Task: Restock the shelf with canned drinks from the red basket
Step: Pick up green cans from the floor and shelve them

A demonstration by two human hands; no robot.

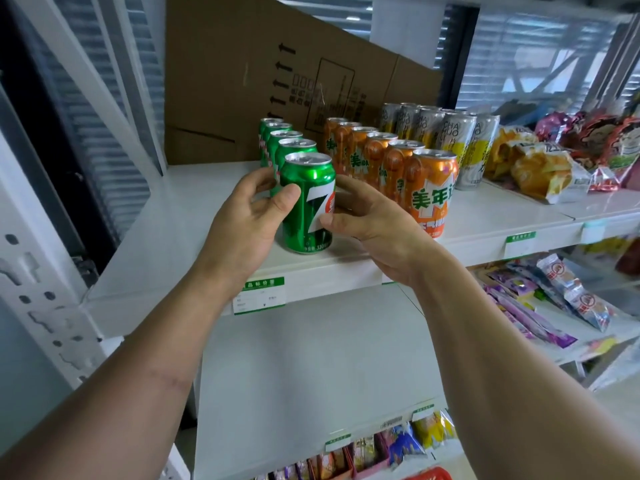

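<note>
Green can (307,206) upright at shelf (194,216) front edge, heading green row. Left hand (242,220) and right hand (367,220) clasp its sides. Risk: nudge tips can off edge; rear contact with row unclear.

Both hands (242,220) (374,220) forward, fingers curled inward.

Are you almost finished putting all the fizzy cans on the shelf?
Partly. Done: a row of orange drink cans and tall silver cans already stand on the white metal shelf. In hand: the left hand and right hand hold the front green soda can of a green row. Left: unclear, since only a corner of the red basket shows.
</note>
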